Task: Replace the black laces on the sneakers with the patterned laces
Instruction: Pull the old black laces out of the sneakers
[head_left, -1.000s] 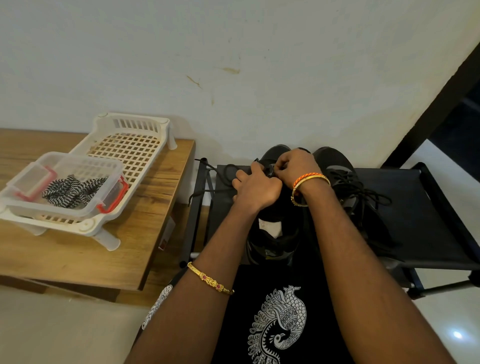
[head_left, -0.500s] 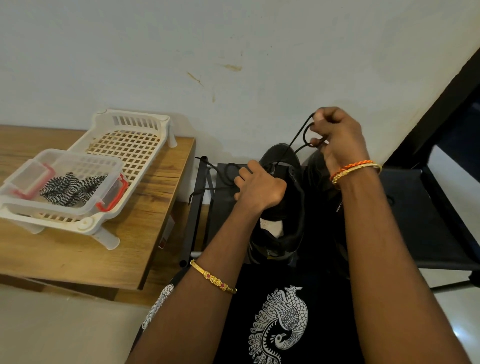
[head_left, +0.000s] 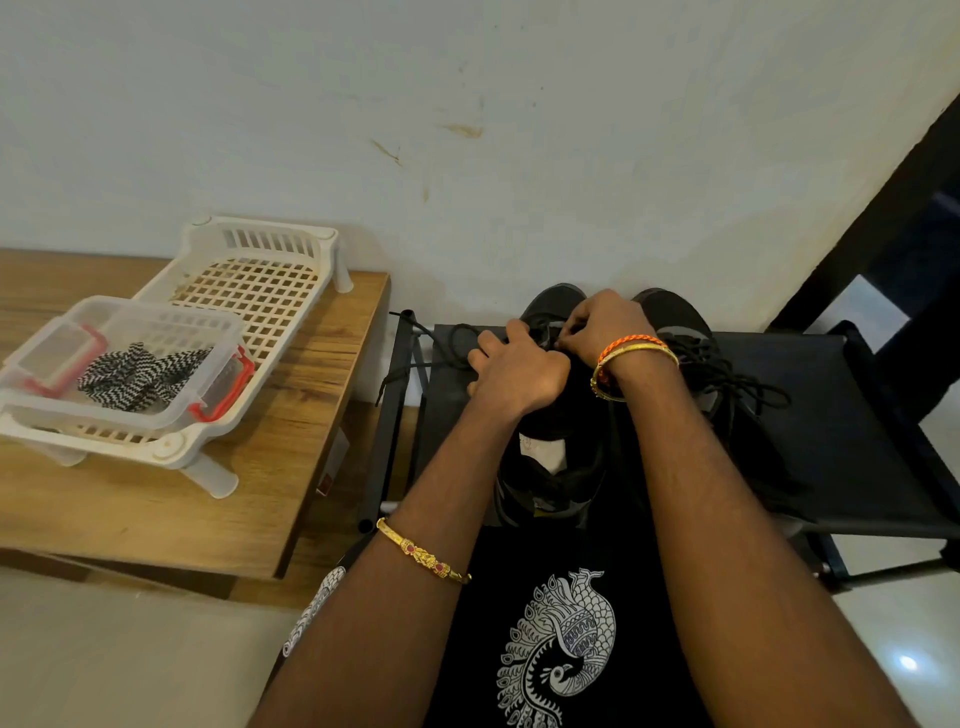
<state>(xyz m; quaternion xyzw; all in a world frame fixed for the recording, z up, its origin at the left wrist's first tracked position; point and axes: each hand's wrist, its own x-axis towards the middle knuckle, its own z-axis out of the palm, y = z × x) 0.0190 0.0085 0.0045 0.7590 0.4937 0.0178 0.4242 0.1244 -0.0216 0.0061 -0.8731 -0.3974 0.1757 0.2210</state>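
Two black sneakers stand on a low black rack (head_left: 831, 415). My left hand (head_left: 514, 371) grips the upper of the left sneaker (head_left: 550, 462). Over its eyelets my right hand (head_left: 602, 325) pinches the black lace (head_left: 441, 343), whose loose end trails left over the rack's edge. The right sneaker (head_left: 691, 338) lies beside it with its black lace (head_left: 748, 384) still threaded and loose. Black-and-white zigzag patterned laces (head_left: 137, 374) lie in a clear plastic box (head_left: 218, 332) on the left.
The clear box with red latches sits in a white slatted plastic tray (head_left: 260, 270) on a wooden table (head_left: 156, 509). A white wall stands right behind the sneakers. My lap in black printed cloth (head_left: 561, 644) fills the lower middle.
My right hand, which had lifted a length of black lace up and to the right, has come back down onto the left sneaker's eyelets. My left hand has kept its grip.
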